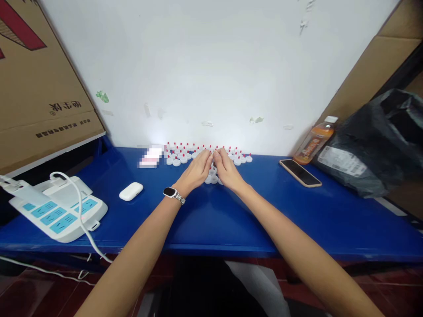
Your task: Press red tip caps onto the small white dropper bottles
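My left hand (197, 169), with a fitness band (169, 192) and a chain bracelet on its wrist, meets my right hand (229, 171) fingertip to fingertip over the middle of the blue table. The fingers of both are drawn together in a pinch. Whatever they hold is hidden between them. Small white caps with red tips (176, 162) stand upright in rows behind and to the left of the hands. More red-tipped caps (237, 160) stand beyond my right hand. Below the fingers, between the wrists, sit several whitish caps (214, 179) without visible red tips.
A white power strip (62, 215) with cables and a white earbud case (131, 191) lie left. On the right are a phone (300, 172), an orange drink bottle (313, 141) and a black plastic bag (360, 145). A white wall (211, 70) rises behind the blue table (214, 224).
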Available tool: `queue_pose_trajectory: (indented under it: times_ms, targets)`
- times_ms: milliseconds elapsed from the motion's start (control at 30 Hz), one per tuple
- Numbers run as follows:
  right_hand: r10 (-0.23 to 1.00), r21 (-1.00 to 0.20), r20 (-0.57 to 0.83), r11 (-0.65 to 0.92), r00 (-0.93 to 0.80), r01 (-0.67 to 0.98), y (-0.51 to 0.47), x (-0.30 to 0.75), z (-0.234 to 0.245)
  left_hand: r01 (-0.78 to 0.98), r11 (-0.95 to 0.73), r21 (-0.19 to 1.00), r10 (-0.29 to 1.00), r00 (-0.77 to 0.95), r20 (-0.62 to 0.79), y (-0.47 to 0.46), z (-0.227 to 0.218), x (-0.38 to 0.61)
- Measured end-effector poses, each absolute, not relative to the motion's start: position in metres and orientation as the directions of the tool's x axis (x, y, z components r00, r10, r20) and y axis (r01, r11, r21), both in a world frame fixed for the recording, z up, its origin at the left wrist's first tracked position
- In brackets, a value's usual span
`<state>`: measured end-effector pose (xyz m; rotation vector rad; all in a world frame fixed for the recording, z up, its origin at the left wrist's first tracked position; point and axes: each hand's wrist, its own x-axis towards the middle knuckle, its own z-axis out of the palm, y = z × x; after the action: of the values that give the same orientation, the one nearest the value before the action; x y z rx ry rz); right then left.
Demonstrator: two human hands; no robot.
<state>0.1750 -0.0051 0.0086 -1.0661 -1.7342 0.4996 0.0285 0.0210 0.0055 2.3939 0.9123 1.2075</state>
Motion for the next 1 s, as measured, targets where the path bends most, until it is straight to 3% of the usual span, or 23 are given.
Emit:
queue_pose_trajectory:
  times_ms: [67,233,300,467,533,800,1000]
  targets:
    - [0.824,-0.714,0.555,0.542,-0.113,0.443,-0.007,0.175,0.013,0.383,-0.744,0.547,0.668,0.400,0.627,0.023,0.006,0.034]
    - [0.791,-0.652,0.609,0.545,-0.065,0.526,-0.002,0.192,0.021,0.264,-0.621,0.738,0.779,0.108,0.618,0.040,0.006,0.032]
    - [0.814,-0.678,0.580,0.501,-0.027,0.538,0.003,0.200,0.020,0.331,-0.634,0.699,0.768,0.160,0.620,0.049,0.004,0.025]
    - [0.817,-0.674,0.574,0.511,-0.057,0.533,0.011,0.204,0.014,0.638,-0.656,0.404,0.717,0.358,0.598,0.063,-0.008,0.017]
    - [0.809,-0.665,0.584,0.522,-0.064,0.535,0.012,0.202,0.013,0.696,-0.631,0.344,0.731,0.384,0.564,0.065,-0.010,0.019]
    - [0.816,-0.692,0.577,0.508,-0.031,0.513,0.020,0.214,0.005,0.674,-0.609,0.418,0.751,0.321,0.577,0.065,-0.013,0.007]
    - [0.755,-0.626,0.648,0.457,0.095,0.632,0.038,0.220,0.006,0.650,-0.612,0.451,0.760,0.326,0.562,0.060,-0.016,0.002]
